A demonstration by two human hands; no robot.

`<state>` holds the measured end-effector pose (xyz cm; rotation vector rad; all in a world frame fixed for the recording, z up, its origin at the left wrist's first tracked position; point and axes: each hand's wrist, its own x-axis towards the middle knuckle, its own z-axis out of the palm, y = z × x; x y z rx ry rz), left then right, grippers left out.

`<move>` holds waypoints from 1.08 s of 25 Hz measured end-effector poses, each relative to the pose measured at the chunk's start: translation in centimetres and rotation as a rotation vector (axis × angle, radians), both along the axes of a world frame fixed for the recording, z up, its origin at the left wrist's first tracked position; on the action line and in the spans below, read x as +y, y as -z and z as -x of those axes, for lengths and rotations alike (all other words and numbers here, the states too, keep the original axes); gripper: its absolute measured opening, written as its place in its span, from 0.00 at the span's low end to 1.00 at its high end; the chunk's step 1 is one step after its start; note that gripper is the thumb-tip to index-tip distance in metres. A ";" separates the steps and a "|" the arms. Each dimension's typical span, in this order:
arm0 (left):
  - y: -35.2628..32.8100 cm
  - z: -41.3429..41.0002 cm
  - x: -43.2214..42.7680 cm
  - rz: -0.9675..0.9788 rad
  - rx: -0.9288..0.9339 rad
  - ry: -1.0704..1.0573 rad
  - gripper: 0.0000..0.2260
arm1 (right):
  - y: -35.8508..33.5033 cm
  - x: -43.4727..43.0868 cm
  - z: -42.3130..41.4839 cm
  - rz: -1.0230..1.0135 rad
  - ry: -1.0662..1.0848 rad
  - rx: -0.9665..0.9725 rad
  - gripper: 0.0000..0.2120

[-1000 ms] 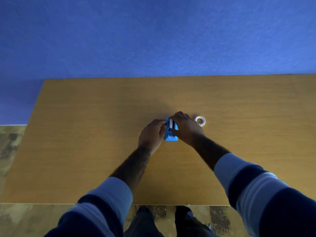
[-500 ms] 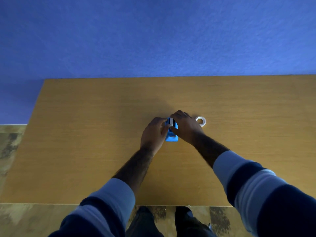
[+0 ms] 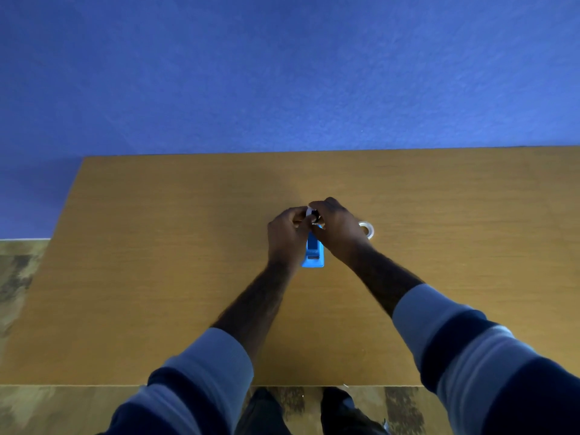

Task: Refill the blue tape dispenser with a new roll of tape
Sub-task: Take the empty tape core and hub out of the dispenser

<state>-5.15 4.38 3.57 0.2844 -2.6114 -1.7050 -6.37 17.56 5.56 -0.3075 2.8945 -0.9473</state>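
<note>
The blue tape dispenser [image 3: 313,253] lies on the wooden table [image 3: 157,262], its far end hidden under my hands. My left hand [image 3: 287,237] and my right hand [image 3: 337,229] meet just above that far end. Their fingertips pinch a small black-and-white spool [image 3: 313,213] lifted clear of the dispenser. A white roll of tape [image 3: 366,229] lies flat on the table just right of my right hand, untouched.
The table's back edge meets a blue wall [image 3: 282,73]. Its left edge and near edge border a patterned floor [image 3: 18,277]. My feet [image 3: 314,412] show below the near edge.
Both hands rose from the sides of the dispenser and moved slightly away from me. The small spool came up out of the dispenser between the fingertips.
</note>
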 end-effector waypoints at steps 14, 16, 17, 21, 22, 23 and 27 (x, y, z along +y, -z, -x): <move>-0.9 2.6 0.1 -0.214 -0.141 -0.140 0.09 | -1.1 -0.6 1.9 0.042 0.093 0.063 0.06; -0.8 3.2 0.3 -0.192 -0.132 -0.118 0.09 | -1.2 -0.4 2.3 0.060 0.123 0.077 0.05; -0.7 3.6 0.4 -0.183 -0.131 -0.112 0.09 | -1.3 -0.3 2.4 0.072 0.141 0.088 0.05; 0.4 6.8 0.7 -0.175 -0.180 -0.161 0.09 | -1.4 0.3 3.3 0.103 0.235 0.075 0.05; 0.8 7.8 0.8 -0.169 -0.198 -0.177 0.09 | -1.4 0.6 3.5 0.097 0.247 0.074 0.05; 1.2 8.7 0.8 -0.164 -0.219 -0.189 0.08 | -1.4 0.8 3.6 0.089 0.250 0.076 0.05; 3.3 11.6 0.7 -0.145 -0.296 -0.192 0.08 | -0.8 2.2 3.8 0.068 0.264 0.043 0.06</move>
